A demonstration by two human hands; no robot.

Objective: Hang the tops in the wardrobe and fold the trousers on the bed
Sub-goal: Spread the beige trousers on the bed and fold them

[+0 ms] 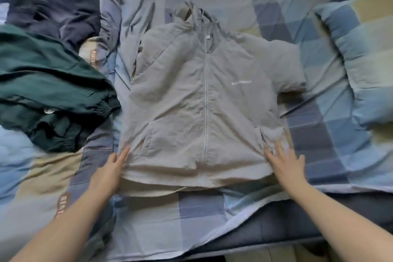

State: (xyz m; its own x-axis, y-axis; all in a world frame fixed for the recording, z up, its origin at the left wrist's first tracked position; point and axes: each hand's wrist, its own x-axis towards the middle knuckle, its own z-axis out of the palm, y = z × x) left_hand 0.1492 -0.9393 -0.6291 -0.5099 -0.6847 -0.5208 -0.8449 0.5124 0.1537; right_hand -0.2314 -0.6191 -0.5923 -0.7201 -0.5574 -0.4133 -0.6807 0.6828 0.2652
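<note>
We are looking down at a grey jacket (204,100) that is lying flat, front up, in the middle of the bed (308,138), with its zip (205,104) closed and running straight down the centre. Its hood (187,13) is pointing away from us, and small white lettering (241,82) is showing on the chest. One short sleeve (287,68) is sticking out to the right, while the other side is lying folded in along the body.

We are resting our left hand (110,168) at the jacket's lower left corner, fingers straight and lying along the edge of the hem; whether the thumb is pinching the cloth we cannot tell. We are laying our right hand (285,161) on the lower right corner, fingers spread and pressing flat on the fabric, though they are blurred.

To the left of the jacket a dark green garment (49,83) with elastic cuffs is lying crumpled on the checked bedding, and a dark navy garment (55,15) is lying bunched beyond it. A pillow (361,59) in the same blue and tan check is lying well apart on the right.
</note>
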